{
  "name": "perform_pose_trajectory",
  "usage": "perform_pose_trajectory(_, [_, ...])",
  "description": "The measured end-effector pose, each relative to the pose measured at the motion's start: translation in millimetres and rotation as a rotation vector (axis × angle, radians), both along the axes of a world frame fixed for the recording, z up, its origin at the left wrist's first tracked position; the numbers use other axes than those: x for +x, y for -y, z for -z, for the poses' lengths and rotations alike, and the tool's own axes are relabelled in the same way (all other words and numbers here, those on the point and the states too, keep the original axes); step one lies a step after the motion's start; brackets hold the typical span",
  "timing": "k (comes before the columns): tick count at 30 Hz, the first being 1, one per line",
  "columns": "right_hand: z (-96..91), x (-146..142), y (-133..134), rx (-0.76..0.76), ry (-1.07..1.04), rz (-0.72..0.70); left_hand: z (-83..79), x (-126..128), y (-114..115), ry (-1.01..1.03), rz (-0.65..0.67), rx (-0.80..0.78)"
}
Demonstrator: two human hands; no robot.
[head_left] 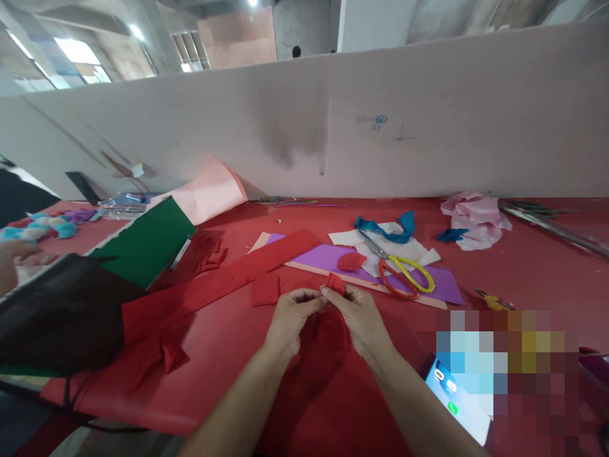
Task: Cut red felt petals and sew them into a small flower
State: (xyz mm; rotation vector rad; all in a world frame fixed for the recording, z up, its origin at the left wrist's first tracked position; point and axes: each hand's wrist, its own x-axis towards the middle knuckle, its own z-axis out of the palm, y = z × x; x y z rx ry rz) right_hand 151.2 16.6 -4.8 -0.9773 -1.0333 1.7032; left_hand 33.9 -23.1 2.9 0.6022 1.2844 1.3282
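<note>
My left hand point(291, 317) and my right hand point(358, 316) meet over the red table point(523, 266), fingers pinched together on a small folded piece of red crepe paper point(334, 282) that sticks up between them. A red strip hangs down below my hands. A long red crepe strip point(228, 279) lies to the left, with a small red square point(265, 289) beside my left hand. A red petal-like piece point(351, 261) rests on a purple sheet point(333, 257) just beyond my hands.
Scissors with red and yellow handles point(404, 274) lie on white paper to the right. A green sheet point(147, 244), a pink sheet point(209, 190), a black bag point(57, 311) and a phone point(459, 397) surround the spot. Another person's hand point(14, 260) shows at far left.
</note>
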Motion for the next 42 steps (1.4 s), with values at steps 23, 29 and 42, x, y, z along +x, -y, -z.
perform_pose_trajectory(23, [-7.7,2,0,-0.048,-0.076,-0.111,0.1,-9,-1,0.076,0.125,-0.035])
perform_pose_trajectory(29, [-5.0,2,0,-0.018,-0.04,-0.091,0.0,-6,-1,0.107,0.079,-0.028])
perform_pose_trajectory(42, [-3.1,2,0,0.067,0.094,-0.033,0.8,2,1,-0.072,-0.01,0.062])
